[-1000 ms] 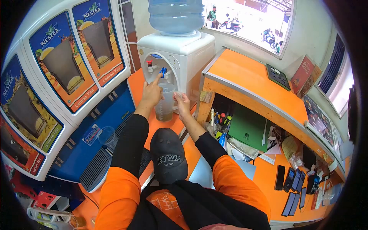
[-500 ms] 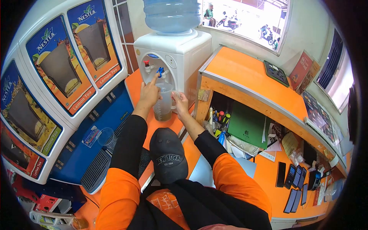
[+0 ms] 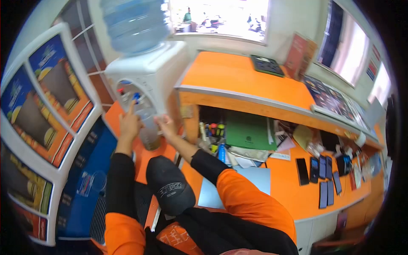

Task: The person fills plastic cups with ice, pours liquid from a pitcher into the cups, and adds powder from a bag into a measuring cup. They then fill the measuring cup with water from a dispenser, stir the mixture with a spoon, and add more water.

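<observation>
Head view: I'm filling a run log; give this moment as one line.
left hand: finger on blue tap | right hand: holds jug under tap | at water dispenser

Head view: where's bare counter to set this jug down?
Bare: upper orange counter between water dispenser and black tray; lower counter strip between blue sheet and phones. Crowded: shelf around green folder, the phones' end. Right hand holds the jug under the tap.
</observation>
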The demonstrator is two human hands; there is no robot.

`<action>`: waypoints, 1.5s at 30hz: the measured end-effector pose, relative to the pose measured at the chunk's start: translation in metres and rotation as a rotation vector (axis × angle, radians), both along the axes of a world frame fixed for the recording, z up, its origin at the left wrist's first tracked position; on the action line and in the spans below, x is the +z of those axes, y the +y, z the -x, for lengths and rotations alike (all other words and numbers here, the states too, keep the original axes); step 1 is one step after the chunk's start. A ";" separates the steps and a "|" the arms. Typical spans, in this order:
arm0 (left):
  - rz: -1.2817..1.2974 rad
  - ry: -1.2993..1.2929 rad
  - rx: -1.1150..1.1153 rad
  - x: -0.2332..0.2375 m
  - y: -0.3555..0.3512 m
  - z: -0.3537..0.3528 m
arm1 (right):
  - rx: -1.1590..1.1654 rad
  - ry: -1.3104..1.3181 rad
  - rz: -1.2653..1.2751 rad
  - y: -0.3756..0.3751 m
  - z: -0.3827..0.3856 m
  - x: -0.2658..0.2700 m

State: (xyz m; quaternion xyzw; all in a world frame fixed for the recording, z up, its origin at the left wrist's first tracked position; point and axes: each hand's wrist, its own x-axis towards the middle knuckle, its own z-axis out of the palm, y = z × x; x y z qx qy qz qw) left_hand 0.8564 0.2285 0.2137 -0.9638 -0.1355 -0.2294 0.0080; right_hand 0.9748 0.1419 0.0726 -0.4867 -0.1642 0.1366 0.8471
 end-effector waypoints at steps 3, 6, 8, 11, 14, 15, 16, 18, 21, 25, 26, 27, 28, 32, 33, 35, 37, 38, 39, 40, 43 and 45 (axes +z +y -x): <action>0.063 -0.009 -0.035 0.000 0.000 -0.001 | 0.080 -0.004 -0.051 -0.015 0.011 0.023; 0.056 -0.037 -0.043 -0.002 0.002 0.000 | 0.117 -0.006 -0.023 -0.019 0.014 0.030; 0.045 -0.045 -0.046 -0.003 0.003 -0.001 | 0.114 -0.013 -0.009 -0.019 0.014 0.030; 0.046 -0.025 -0.038 0.000 0.000 0.001 | 0.106 -0.019 -0.017 -0.016 0.013 0.027; 0.063 -0.002 -0.022 0.003 -0.003 0.000 | 0.096 -0.012 -0.007 -0.018 0.013 0.029; 0.062 -0.005 -0.025 0.002 -0.003 0.000 | 0.093 -0.014 0.009 -0.019 0.013 0.029; 0.061 -0.009 -0.025 0.002 -0.002 0.001 | 0.094 -0.016 0.024 -0.019 0.014 0.030; 0.068 -0.014 -0.025 0.001 -0.002 0.001 | 0.098 -0.020 0.011 -0.021 0.014 0.031; 0.066 -0.009 -0.011 0.002 -0.004 0.001 | 0.097 -0.021 -0.004 -0.021 0.017 0.032; 0.056 -0.031 -0.052 -0.001 0.000 0.000 | 0.107 0.008 -0.040 -0.022 0.017 0.032; 0.051 -0.017 -0.041 -0.002 0.002 0.000 | 0.110 0.005 -0.039 -0.021 0.017 0.032; 0.046 -0.002 -0.030 0.001 0.000 0.001 | 0.112 0.002 -0.038 -0.021 0.017 0.032; 0.042 0.012 -0.020 0.002 -0.002 0.001 | 0.113 0.000 -0.035 -0.021 0.016 0.031; 0.051 0.018 -0.015 0.002 -0.002 0.001 | 0.120 -0.006 -0.025 -0.021 0.015 0.028; 0.046 0.012 -0.017 0.002 -0.002 0.001 | 0.123 -0.009 -0.027 -0.021 0.014 0.027; 0.050 0.017 -0.018 0.002 -0.003 0.001 | 0.120 -0.013 -0.031 -0.020 0.014 0.025; 0.069 0.040 -0.014 0.005 -0.005 0.002 | 0.109 -0.017 -0.039 -0.018 0.014 0.024; 0.059 0.033 -0.014 0.005 -0.006 0.002 | 0.108 -0.023 -0.031 -0.018 0.013 0.024; 0.049 0.025 -0.014 0.006 -0.006 0.003 | 0.107 -0.029 -0.022 -0.019 0.013 0.024; 0.038 0.018 -0.014 0.006 -0.007 0.003 | 0.105 -0.035 -0.014 -0.019 0.013 0.025; 0.056 0.040 -0.002 0.009 -0.010 0.004 | 0.108 0.001 -0.030 -0.020 0.014 0.028; 0.058 0.045 0.006 0.008 -0.009 0.004 | 0.114 0.025 0.009 -0.022 0.015 0.029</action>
